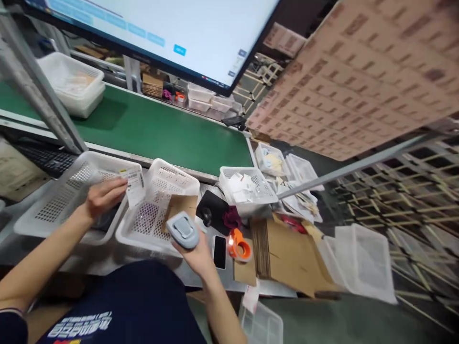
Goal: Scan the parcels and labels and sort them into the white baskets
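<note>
My left hand (104, 195) pinches a white slip with a printed barcode (134, 187), held above the left white basket (43, 215). It may be a label or a small packet; I cannot tell. In my right hand (201, 254) is a grey-and-white barcode scanner (182, 230), with the fingers wrapped round its grip and mostly hidden. The scanner is over the front right of the second white basket (131, 234). Behind it a piece of brown cardboard (184, 204) leans in that basket, and some clear packets lie on the basket floor.
A monitor (143, 33) hangs over a green conveyor belt (172, 136). To my right are a phone (219, 252), an orange tape dispenser (239, 244), a black mouse (205, 216), stacked flat cartons (290, 253) and a basket of papers (263, 198). A metal post (46, 91) rises at the left.
</note>
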`<state>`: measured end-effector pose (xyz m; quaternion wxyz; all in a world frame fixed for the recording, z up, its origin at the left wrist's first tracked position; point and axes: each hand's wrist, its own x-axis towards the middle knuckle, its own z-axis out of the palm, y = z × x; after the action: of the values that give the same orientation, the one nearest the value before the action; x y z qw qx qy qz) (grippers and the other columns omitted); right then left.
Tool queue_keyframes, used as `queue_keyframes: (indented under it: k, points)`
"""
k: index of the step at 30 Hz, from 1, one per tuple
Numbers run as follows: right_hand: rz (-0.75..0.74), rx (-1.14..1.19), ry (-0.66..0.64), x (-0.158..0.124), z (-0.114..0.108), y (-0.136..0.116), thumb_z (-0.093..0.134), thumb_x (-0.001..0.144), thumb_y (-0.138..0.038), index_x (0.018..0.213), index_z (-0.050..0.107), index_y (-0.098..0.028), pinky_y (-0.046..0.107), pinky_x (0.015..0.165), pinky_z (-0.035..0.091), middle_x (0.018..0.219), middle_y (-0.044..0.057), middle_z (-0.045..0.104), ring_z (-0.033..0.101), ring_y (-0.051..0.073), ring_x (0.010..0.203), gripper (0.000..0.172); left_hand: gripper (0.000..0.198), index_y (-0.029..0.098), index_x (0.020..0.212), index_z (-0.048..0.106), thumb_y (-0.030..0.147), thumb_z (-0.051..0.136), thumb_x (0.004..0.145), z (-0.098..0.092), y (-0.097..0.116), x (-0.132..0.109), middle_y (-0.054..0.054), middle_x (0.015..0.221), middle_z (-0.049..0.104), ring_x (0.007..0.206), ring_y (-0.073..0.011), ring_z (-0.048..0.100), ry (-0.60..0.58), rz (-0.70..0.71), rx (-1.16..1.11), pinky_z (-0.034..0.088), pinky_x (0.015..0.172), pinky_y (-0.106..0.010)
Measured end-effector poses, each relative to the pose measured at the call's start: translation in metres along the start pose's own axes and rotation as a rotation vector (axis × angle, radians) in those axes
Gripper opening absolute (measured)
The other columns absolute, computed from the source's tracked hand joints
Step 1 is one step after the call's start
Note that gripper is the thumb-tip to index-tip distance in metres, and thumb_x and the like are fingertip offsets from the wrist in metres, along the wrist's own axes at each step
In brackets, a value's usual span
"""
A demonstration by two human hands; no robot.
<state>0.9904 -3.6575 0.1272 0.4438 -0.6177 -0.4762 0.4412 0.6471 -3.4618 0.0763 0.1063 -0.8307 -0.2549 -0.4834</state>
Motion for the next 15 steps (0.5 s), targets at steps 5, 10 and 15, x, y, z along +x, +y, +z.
queue_keyframes:
  k: [5,10,15]
  points:
    - [-0.019,-0.031,-0.157,0.018,0.006,-0.028,0.093,0.075,-0.051,0.121,0.082,-0.019,0.055,0.114,0.062,0.124,0.013,0.086,0.081,0.036,0.117,0.057,0.024,0.026,0.118,0.086,0.010,0.076,0.102,0.035,0.023,-0.006,-0.006,0.132,0.085,0.129,-0.0237,0.081,-0.098,0.114,-0.159,0.070,0.116,-0.041]
    - [0.056,0.093,-0.183,0.011,-0.007,-0.006,0.095,0.073,-0.047,0.126,0.082,-0.017,0.052,0.118,0.061,0.128,0.012,0.087,0.082,0.034,0.122,0.062,0.032,0.024,0.103,0.088,0.031,0.058,0.112,0.066,0.047,-0.036,-0.010,0.126,0.086,0.127,-0.0256,0.082,-0.354,-0.158,-0.274,0.069,0.115,-0.042]
    - [0.178,0.047,-0.099,-0.031,-0.019,0.046,0.093,0.074,-0.046,0.109,0.089,-0.022,0.051,0.105,0.068,0.112,0.010,0.090,0.085,0.034,0.108,0.043,0.039,0.024,0.123,0.087,0.037,0.054,0.106,0.048,0.045,-0.048,-0.011,0.154,0.075,0.140,-0.0320,0.074,-0.670,-0.600,-0.238,0.062,0.120,-0.047]
